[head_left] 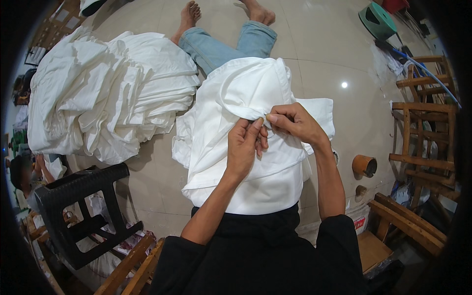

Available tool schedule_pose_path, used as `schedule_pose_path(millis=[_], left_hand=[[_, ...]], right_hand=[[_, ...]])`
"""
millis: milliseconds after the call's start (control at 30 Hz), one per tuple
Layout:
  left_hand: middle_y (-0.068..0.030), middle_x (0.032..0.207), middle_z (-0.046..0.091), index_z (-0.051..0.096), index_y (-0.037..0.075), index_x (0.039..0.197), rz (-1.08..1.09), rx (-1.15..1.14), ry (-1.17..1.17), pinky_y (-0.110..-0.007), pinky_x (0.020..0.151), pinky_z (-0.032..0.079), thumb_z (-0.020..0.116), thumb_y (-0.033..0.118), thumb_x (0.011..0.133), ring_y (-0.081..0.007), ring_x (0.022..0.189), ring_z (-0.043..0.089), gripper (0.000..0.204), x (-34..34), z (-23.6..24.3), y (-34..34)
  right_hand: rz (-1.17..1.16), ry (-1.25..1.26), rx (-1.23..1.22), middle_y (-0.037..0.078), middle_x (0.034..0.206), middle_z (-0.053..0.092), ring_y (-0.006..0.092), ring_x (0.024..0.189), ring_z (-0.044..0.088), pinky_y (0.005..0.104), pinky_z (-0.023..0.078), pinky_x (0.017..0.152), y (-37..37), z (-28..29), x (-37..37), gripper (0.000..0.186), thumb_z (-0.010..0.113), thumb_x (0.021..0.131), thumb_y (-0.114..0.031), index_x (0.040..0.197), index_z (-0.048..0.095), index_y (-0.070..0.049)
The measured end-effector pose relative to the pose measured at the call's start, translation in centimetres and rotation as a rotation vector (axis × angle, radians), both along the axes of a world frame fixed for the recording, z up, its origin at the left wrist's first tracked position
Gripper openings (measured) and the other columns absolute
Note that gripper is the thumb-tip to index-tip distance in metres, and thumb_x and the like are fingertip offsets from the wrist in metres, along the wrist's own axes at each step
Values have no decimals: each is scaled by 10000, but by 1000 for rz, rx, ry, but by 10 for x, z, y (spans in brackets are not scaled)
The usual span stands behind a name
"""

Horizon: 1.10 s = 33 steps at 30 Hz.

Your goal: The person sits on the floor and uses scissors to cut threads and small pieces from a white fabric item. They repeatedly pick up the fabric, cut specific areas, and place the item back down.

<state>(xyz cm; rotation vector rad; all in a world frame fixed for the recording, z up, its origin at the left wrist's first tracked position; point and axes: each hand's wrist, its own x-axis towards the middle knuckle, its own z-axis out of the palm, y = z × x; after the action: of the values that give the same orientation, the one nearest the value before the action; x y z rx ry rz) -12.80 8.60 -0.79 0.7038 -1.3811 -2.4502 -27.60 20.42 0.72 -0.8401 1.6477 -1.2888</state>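
Note:
White fabric garments (236, 162) lie spread over my lap and upper legs. My left hand (246, 142) pinches the white cloth between thumb and forefinger, its other fingers curled. Just to its right, my right hand (297, 123) pinches the same cloth, with the thumb and forefinger almost meeting the left fingertips. A fold of the garment bunches up beyond the two hands. What exactly lies between the fingertips is too small to make out.
A tall pile of white garments (113, 93) sits on the tiled floor to my left. Near it a black plastic stool (83, 216) is tipped over. At right are wooden frames (425, 132), a brown cylindrical container (364, 166) and a green stool (377, 22). Another person (29, 177) sits far left.

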Motion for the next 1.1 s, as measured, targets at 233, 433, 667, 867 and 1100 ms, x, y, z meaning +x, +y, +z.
schedule_pose_path(millis=[233, 433, 667, 867, 1100], left_hand=[[-41, 808, 601, 588, -11, 1028, -3, 8, 3, -190, 440, 429, 556, 223, 1042, -78, 590, 577, 237, 1, 1, 0], [-45, 814, 603, 584, -15, 1040, -15, 18, 19, -193, 447, 437, 551, 216, 1044, -83, 598, 582, 233, 0, -2, 0], [-95, 868, 626, 558, -24, 1033, -26, 26, 63, -224, 500, 485, 454, 276, 1080, -116, 663, 621, 320, 6, -6, -1], [-135, 905, 642, 547, -29, 1011, -25, 51, 124, -241, 540, 519, 402, 354, 1091, -141, 697, 643, 417, 10, -9, -1], [-134, 900, 642, 545, -21, 1039, -53, 23, 95, -259, 548, 529, 379, 346, 1098, -145, 695, 645, 407, 9, -11, 0]], right_hand=[[16, -46, 1, -53, 630, 500, 42, 618, 410, 245, 320, 550, -2, 5, -1, 335, 642, 970, -287, 767, 644, -21], [27, -48, 9, -59, 632, 506, 45, 604, 419, 242, 318, 541, -1, 5, -2, 337, 637, 974, -282, 754, 627, -27], [-46, -211, -67, -77, 664, 495, 19, 581, 386, 212, 288, 525, 9, 3, 1, 295, 617, 983, -276, 804, 611, -41], [-332, -375, -277, -83, 708, 506, 3, 572, 368, 182, 265, 501, 10, -12, 16, 203, 713, 928, -218, 920, 640, -29], [-402, 340, -65, 17, 590, 510, 70, 550, 420, 258, 357, 497, -17, 27, 43, 209, 759, 879, -171, 970, 669, -6]])
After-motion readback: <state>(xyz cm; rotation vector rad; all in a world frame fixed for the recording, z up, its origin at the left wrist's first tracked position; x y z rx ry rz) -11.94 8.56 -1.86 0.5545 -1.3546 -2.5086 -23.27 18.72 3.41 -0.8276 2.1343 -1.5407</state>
